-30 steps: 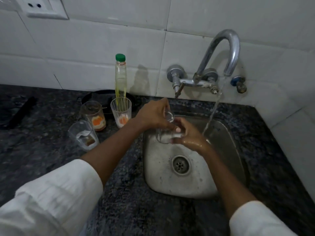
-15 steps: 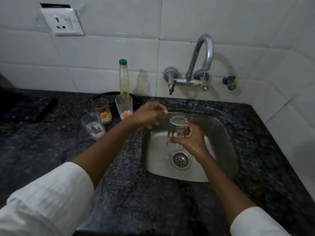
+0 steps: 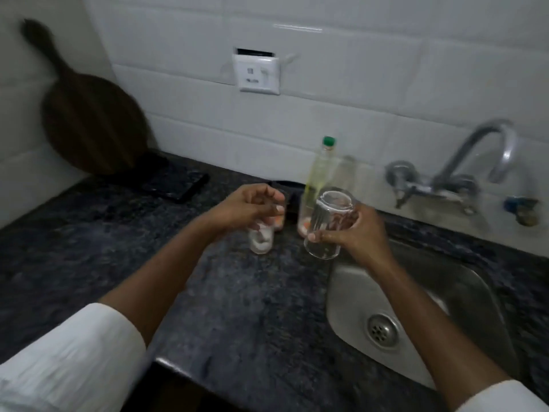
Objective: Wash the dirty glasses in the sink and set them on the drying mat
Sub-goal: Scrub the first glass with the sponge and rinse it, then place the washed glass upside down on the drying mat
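Observation:
My right hand [image 3: 356, 233] grips a clear, clean-looking glass [image 3: 325, 227] by its side. The glass is tilted with its narrower end up, and it hangs over the counter just left of the steel sink [image 3: 445, 292]. My left hand [image 3: 249, 208] hovers with curled, spread fingers over a dirty glass with white residue [image 3: 261, 242] and holds nothing. Two more dirty glasses with orange residue stand behind, one [image 3: 279, 223] partly hidden by my left hand and one [image 3: 303, 226] partly hidden by the held glass. A dark flat mat [image 3: 175, 182] lies at the back left.
A bottle with a green cap [image 3: 322, 171] stands behind the glasses. The wall tap [image 3: 487, 156] is not running. A round wooden board [image 3: 89, 120] leans in the left corner, and a wall socket [image 3: 257, 74] is above. The dark granite counter's front edge [image 3: 225, 379] is near.
The water stopped. My right hand carried the glass left from over the sink to the counter's side. My left hand let go of it and moved over the dirty glasses. The view swung left.

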Demonstrator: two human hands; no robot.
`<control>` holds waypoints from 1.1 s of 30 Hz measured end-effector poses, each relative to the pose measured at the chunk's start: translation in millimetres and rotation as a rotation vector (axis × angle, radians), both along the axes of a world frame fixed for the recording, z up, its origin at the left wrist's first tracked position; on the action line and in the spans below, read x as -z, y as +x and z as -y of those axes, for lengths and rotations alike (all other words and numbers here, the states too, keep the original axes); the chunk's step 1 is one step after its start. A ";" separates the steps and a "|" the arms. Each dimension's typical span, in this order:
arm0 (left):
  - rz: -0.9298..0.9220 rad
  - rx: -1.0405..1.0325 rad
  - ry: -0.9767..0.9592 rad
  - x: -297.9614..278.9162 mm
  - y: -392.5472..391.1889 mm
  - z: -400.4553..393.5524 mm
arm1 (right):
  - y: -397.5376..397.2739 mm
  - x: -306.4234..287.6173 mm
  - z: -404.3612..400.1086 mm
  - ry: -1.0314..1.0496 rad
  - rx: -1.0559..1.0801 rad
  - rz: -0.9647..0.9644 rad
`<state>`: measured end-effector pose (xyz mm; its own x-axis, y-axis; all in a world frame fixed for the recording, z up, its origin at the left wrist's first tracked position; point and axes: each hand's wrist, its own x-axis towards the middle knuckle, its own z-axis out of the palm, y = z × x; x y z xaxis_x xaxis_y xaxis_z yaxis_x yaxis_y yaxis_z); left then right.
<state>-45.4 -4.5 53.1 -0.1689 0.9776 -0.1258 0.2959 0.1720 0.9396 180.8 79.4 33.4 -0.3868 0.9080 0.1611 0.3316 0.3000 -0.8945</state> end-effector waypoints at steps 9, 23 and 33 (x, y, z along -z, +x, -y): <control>-0.037 -0.331 -0.043 7.7 -226.8 53.4 | -270.9 -18.2 -18.3 0.062 -0.240 0.072; 0.063 -0.500 -0.119 79.4 -418.7 37.3 | -543.4 89.4 -64.6 0.117 -0.211 0.190; 0.095 -0.502 -0.144 100.2 -441.8 32.2 | -580.0 119.3 -69.5 0.089 -0.203 0.294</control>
